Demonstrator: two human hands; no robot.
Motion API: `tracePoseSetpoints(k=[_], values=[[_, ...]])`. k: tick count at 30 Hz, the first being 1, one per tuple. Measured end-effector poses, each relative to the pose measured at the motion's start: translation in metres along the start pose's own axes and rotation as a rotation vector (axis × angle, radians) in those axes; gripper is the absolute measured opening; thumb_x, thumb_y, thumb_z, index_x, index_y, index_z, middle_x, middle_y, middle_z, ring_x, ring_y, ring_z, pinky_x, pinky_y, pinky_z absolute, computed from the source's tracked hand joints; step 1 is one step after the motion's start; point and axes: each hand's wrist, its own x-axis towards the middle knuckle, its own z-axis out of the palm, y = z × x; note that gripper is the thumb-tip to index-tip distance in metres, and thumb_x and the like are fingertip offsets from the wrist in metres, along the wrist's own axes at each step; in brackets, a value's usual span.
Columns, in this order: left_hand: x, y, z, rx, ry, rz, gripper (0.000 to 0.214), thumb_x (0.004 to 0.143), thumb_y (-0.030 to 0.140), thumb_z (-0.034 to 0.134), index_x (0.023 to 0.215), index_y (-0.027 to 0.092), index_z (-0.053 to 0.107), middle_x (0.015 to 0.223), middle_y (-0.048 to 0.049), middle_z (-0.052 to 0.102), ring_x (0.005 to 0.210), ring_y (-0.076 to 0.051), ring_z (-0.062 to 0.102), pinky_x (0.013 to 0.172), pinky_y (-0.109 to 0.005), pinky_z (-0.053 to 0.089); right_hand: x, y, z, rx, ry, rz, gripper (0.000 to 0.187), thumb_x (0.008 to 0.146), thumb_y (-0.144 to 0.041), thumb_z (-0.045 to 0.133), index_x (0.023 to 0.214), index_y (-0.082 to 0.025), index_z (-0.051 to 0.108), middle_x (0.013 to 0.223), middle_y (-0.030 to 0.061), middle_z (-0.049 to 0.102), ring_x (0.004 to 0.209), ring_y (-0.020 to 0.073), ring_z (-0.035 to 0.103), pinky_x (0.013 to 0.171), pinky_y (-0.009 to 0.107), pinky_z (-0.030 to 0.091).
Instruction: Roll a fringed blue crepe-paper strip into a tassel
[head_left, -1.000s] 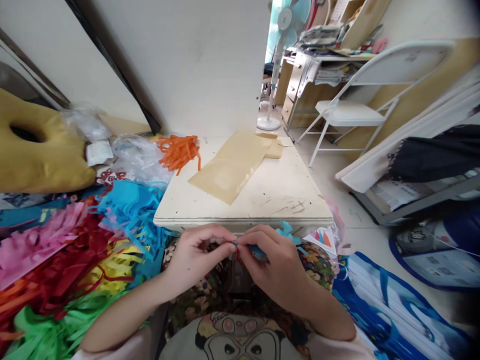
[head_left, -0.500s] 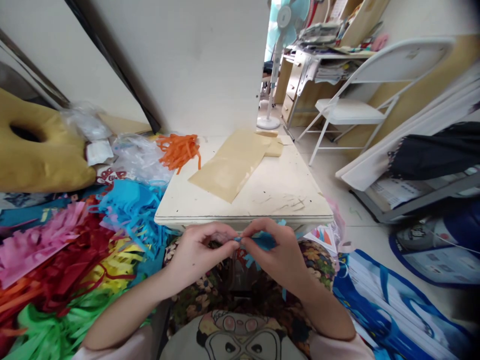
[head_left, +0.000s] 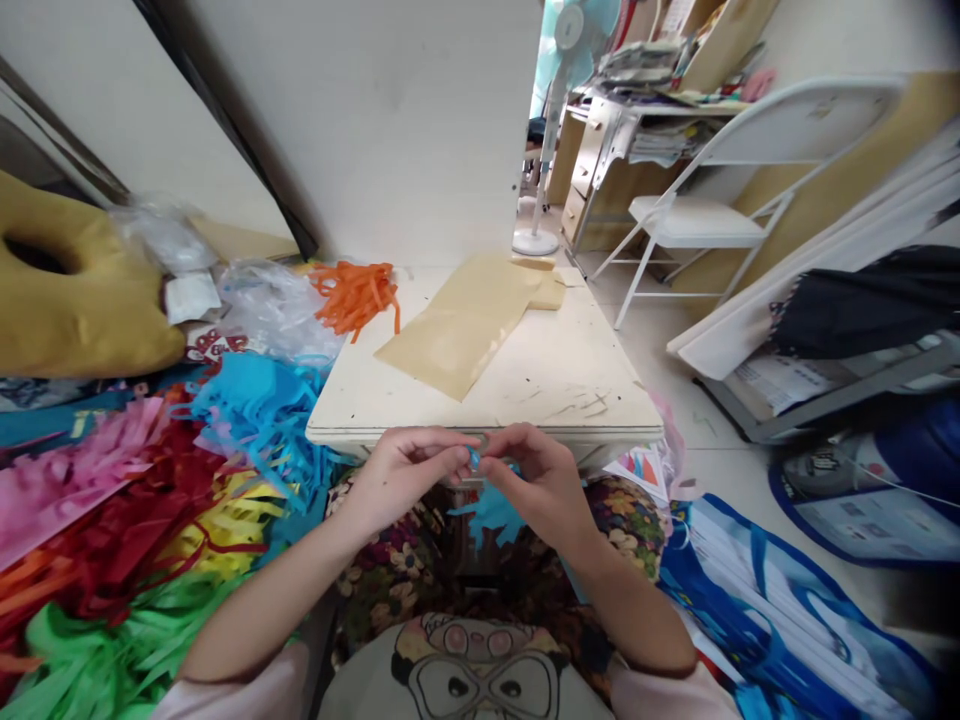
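Observation:
My left hand [head_left: 405, 472] and my right hand [head_left: 540, 480] meet just in front of the near edge of a small cream table [head_left: 540, 385]. Both pinch a piece of blue cut paper [head_left: 487, 505], whose loose part hangs down between them over my flowered lap. The fingertips of both hands are pressed together on the paper's top end. On the table lie tan paper sheets [head_left: 461, 330] and a bunch of orange paper strips [head_left: 356, 295].
A heap of fringed paper in blue [head_left: 255, 410], pink, red, yellow and green [head_left: 97, 660] lies to my left, with clear plastic bags [head_left: 274, 310] and a yellow cushion [head_left: 67, 290] behind. To the right stand a white folding chair [head_left: 705, 215], a fan and blue printed bags [head_left: 765, 600].
Both hands have risen a little toward the table edge, and the blue paper now hangs lower between them.

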Motion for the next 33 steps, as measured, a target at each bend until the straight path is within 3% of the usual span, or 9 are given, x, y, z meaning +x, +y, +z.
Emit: tracePoseSetpoints(k=[3, 9, 15, 22, 29, 33], values=[[0.004, 0.003, 0.002, 0.042, 0.089, 0.007, 0.012, 0.06, 0.024, 0.061, 0.066, 0.013, 0.061, 0.054, 0.0011, 0.06, 0.05, -0.008, 0.054, 0.05, -0.018, 0.044, 0.008, 0.002, -0.001, 0.068, -0.036, 0.074, 0.008, 0.062, -0.019, 0.057, 0.065, -0.017, 0.05, 0.062, -0.0029, 0.053, 0.06, 0.0071, 0.051, 0.058, 0.021, 0.041], [0.024, 0.005, -0.002, 0.145, -0.056, -0.093, 0.014, 0.058, 0.024, 0.059, 0.063, 0.012, 0.056, 0.049, 0.0035, 0.053, 0.043, -0.005, 0.044, 0.041, -0.015, 0.033, 0.027, 0.01, -0.005, 0.155, -0.142, 0.259, 0.012, 0.052, -0.015, 0.056, 0.063, -0.015, 0.05, 0.06, -0.0039, 0.052, 0.056, 0.0053, 0.048, 0.054, 0.019, 0.037], [0.032, 0.011, -0.003, 0.3, -0.038, -0.079, 0.011, 0.058, 0.022, 0.054, 0.062, 0.012, 0.052, 0.051, 0.0038, 0.051, 0.044, -0.004, 0.04, 0.042, -0.016, 0.03, 0.03, 0.024, -0.007, 0.222, -0.188, 0.441, 0.016, 0.047, -0.013, 0.053, 0.063, -0.015, 0.049, 0.051, -0.0072, 0.049, 0.046, 0.0034, 0.042, 0.046, 0.018, 0.031], [0.035, 0.011, -0.006, 0.273, -0.112, -0.103, 0.011, 0.058, 0.023, 0.05, 0.06, 0.013, 0.051, 0.05, 0.0041, 0.048, 0.044, -0.006, 0.039, 0.045, -0.018, 0.03, 0.024, 0.029, -0.006, 0.255, -0.247, 0.448, 0.019, 0.047, -0.011, 0.052, 0.065, -0.015, 0.049, 0.052, -0.0075, 0.048, 0.047, 0.0032, 0.041, 0.046, 0.017, 0.029], [0.031, 0.006, -0.004, 0.359, 0.009, 0.056, 0.009, 0.061, 0.022, 0.052, 0.06, 0.013, 0.051, 0.049, 0.0048, 0.045, 0.046, -0.005, 0.038, 0.045, -0.018, 0.029, 0.022, 0.029, -0.005, 0.279, -0.264, 0.413, 0.013, 0.049, -0.01, 0.052, 0.061, -0.015, 0.05, 0.049, -0.0083, 0.046, 0.044, 0.0028, 0.037, 0.044, 0.017, 0.027], [0.026, 0.0, 0.0, 0.133, -0.019, 0.069, 0.024, 0.058, 0.023, 0.059, 0.08, 0.014, 0.054, 0.068, 0.0012, 0.055, 0.062, -0.008, 0.05, 0.057, -0.019, 0.039, 0.024, 0.03, -0.004, 0.291, -0.185, 0.356, 0.006, 0.052, -0.014, 0.054, 0.057, -0.016, 0.051, 0.05, -0.0073, 0.047, 0.046, 0.0039, 0.04, 0.047, 0.019, 0.031]])
